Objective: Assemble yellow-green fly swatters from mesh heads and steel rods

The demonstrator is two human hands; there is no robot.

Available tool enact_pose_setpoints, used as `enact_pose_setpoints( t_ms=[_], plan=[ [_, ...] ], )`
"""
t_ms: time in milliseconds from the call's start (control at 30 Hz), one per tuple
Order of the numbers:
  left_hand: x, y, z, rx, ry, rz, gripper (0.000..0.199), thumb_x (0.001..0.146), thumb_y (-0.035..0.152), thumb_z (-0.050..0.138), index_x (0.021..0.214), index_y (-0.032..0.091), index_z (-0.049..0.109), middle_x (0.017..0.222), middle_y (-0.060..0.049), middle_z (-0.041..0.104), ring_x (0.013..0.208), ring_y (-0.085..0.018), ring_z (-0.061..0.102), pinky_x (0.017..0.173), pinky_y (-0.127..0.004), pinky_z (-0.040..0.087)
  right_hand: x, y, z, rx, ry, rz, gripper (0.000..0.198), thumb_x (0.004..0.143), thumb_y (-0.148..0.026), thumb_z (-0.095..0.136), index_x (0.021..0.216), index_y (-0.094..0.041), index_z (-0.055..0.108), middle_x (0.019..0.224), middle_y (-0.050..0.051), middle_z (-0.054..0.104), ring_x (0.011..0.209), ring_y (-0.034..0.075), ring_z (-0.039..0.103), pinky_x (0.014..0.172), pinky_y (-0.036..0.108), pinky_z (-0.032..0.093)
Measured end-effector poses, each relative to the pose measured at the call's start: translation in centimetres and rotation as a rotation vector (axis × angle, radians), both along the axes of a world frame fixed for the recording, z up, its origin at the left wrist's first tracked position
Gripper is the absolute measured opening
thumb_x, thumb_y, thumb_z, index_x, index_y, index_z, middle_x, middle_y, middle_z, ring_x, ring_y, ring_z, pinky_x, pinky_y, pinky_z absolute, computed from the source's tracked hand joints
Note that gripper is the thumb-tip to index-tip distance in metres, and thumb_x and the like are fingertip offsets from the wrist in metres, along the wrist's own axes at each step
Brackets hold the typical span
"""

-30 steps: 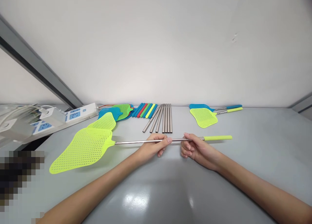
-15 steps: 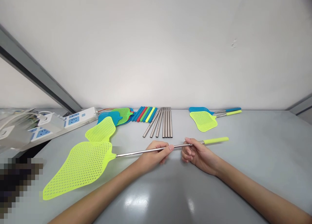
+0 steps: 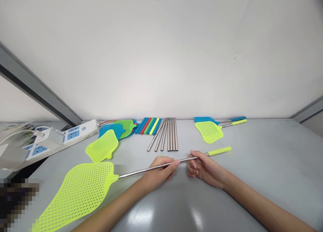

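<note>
Across the view, held above the table, stretches a fly swatter [image 3: 83,188] with a yellow-green perforated head, a thin metal rod and a yellow-green grip at the right end. My left hand [image 3: 164,171] is closed around the middle of its rod, thumb on top. My right hand [image 3: 205,169] pinches the rod just short of the grip, with its other fingers curled below. The swatter head hangs low at the left, and its far tip is cut off by the frame's bottom edge.
Behind lie several metal rods [image 3: 173,134], a row of coloured grips [image 3: 148,126] and loose swatter heads [image 3: 103,146]. Two fly swatters [image 3: 209,132], one blue and one yellow-green, rest at the back right. A power strip [image 3: 73,134] with cables stands at the left, by the wall.
The swatter's head end has dipped down and left, so it slants more. Both hands keep their hold on the rod. The whole view has shifted slightly.
</note>
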State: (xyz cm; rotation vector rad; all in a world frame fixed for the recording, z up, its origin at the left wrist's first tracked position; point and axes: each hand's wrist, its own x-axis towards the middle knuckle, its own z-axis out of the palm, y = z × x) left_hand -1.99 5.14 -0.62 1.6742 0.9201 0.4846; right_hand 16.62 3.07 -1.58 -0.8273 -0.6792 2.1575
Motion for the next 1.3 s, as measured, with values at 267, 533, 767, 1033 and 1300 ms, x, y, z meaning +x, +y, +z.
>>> enact_pose_setpoints(
  t_ms=[267, 533, 767, 1033, 1300],
  plan=[
    [-0.02, 0.05, -0.10, -0.030, -0.039, 0.003, 0.042, 0.079, 0.043, 0.035, 0.048, 0.015, 0.041, 0.043, 0.004, 0.040, 0.044, -0.007, 0.039, 0.047, -0.019, 0.030, 0.03, 0.04, -0.36, 0.000, 0.003, 0.018, 0.041, 0.077, -0.046, 0.039, 0.052, -0.015, 0.047, 0.050, -0.002, 0.035, 0.052, 0.010, 0.035, 0.060, 0.028, 0.030],
    [-0.10, 0.45, 0.10, -0.127, -0.107, 0.045, 0.039, 0.078, 0.042, 0.039, 0.050, 0.015, 0.043, 0.042, 0.003, 0.042, 0.044, -0.008, 0.040, 0.047, -0.020, 0.031, -0.09, 0.04, -0.15, 0.002, -0.016, 0.017, 0.039, 0.078, -0.043, 0.040, 0.052, -0.015, 0.046, 0.049, -0.003, 0.031, 0.051, 0.009, 0.034, 0.059, 0.026, 0.030],
    [-0.09, 0.63, 0.14, -0.153, -0.122, 0.034, 0.039, 0.079, 0.041, 0.038, 0.051, 0.015, 0.044, 0.042, 0.002, 0.043, 0.044, -0.008, 0.041, 0.048, -0.021, 0.032, 0.02, -0.01, -0.27, -0.002, -0.008, 0.006, 0.040, 0.076, -0.046, 0.041, 0.052, -0.015, 0.046, 0.050, -0.004, 0.029, 0.051, 0.009, 0.034, 0.059, 0.026, 0.031],
    [-0.10, 0.62, -0.17, -0.133, -0.128, 0.033, 0.037, 0.078, 0.039, 0.040, 0.051, 0.014, 0.045, 0.042, 0.003, 0.044, 0.043, -0.008, 0.041, 0.047, -0.020, 0.032, 0.13, -0.10, -0.23, 0.005, -0.007, 0.008, 0.040, 0.078, -0.045, 0.041, 0.052, -0.015, 0.047, 0.050, -0.003, 0.029, 0.051, 0.010, 0.033, 0.060, 0.027, 0.031],
    [-0.12, 0.60, -0.28, -0.157, -0.150, 0.048, 0.035, 0.077, 0.038, 0.042, 0.051, 0.014, 0.046, 0.041, 0.003, 0.044, 0.041, -0.007, 0.040, 0.044, -0.020, 0.031, 0.24, -0.10, -0.41, 0.021, 0.009, 0.026, 0.040, 0.080, -0.043, 0.037, 0.052, -0.014, 0.046, 0.050, -0.003, 0.028, 0.053, 0.010, 0.034, 0.061, 0.027, 0.031]
  ],
)
